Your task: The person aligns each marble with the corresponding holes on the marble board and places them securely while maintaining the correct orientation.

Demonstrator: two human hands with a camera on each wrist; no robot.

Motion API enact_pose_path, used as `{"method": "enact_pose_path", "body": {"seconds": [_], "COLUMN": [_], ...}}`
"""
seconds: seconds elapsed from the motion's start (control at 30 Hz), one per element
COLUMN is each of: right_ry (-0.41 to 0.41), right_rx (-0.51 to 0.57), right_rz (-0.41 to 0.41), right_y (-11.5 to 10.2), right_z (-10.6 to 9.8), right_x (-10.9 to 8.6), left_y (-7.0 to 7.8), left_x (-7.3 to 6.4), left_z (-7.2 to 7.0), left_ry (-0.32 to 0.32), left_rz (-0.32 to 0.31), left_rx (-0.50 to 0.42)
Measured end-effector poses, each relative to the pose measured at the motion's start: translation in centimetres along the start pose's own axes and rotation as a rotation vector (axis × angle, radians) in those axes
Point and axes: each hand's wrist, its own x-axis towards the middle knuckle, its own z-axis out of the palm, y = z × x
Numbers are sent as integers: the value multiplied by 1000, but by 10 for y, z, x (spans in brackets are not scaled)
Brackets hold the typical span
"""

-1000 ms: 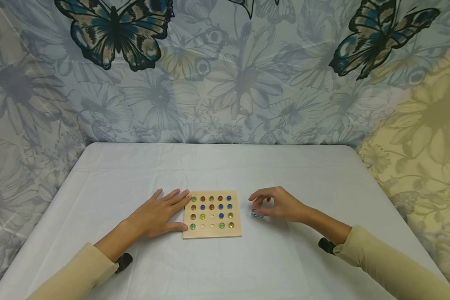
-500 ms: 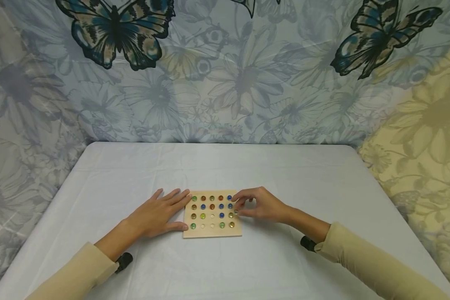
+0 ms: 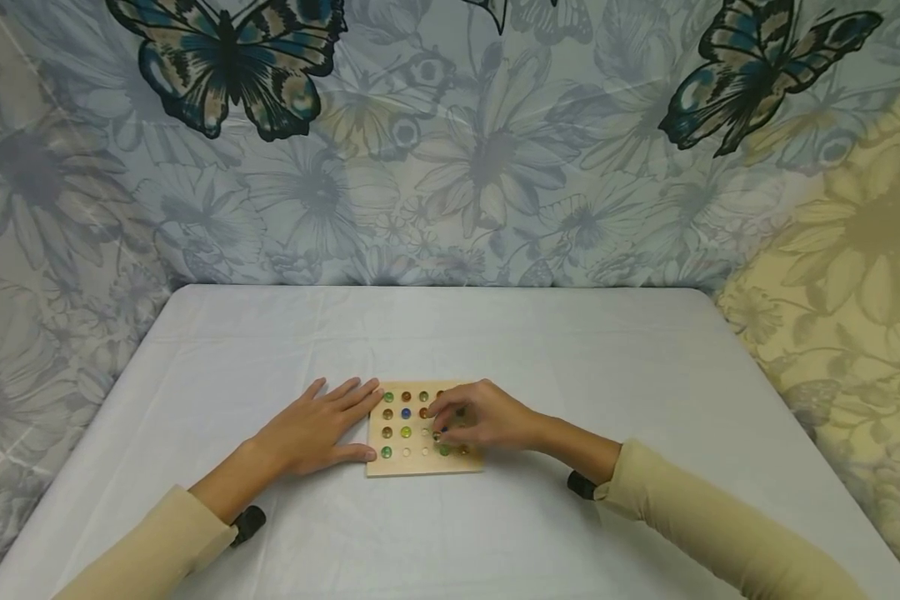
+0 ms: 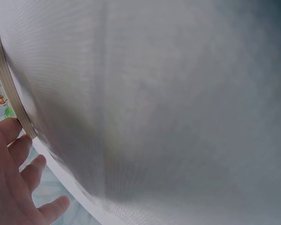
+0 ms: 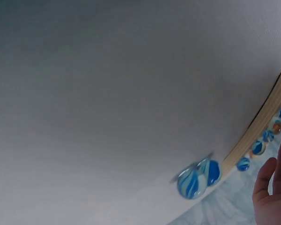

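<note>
A pale wooden board with rows of round hollows lies on the white table, most hollows bearing coloured glass marbles. Fingers spread and straight, my left hand rests against the board's left edge, thumb and fingertips touching it. Over the right half of the board, my right hand pinches a marble between thumb and fingertips, near a pale bare hollow in the third row. That hand hides several marbles on the right. In the right wrist view, blue-and-white marbles lie on the cloth beside the board's edge.
A white cloth covers the table. Behind it and at the sides hangs a flowered fabric with large butterflies. A black wrist camera sits at the left sleeve, another black camera at the right one.
My right hand has moved left from the loose marbles beside the board to above the board, carrying one marble. My left hand has stayed at the board's left edge.
</note>
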Motion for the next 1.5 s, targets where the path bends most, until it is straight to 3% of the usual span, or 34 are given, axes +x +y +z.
{"method": "enact_pose_path", "body": {"seconds": [0.37, 0.9, 1.13, 1.5], "right_ry": [-58, -71, -16, 72], "right_rx": [-91, -183, -181, -187], "right_rz": [31, 38, 36, 81], "right_y": [-4, -6, -7, 9], "right_z": [15, 15, 0, -31], "right_x": [12, 14, 8, -22], "left_y": [-1, 0, 0, 0], "left_x": [-1, -2, -1, -1], "left_z": [0, -2, -1, -1], "left_ry": [13, 9, 20, 25], "left_rz": [6, 7, 9, 12], "left_rx": [4, -12, -7, -3]}}
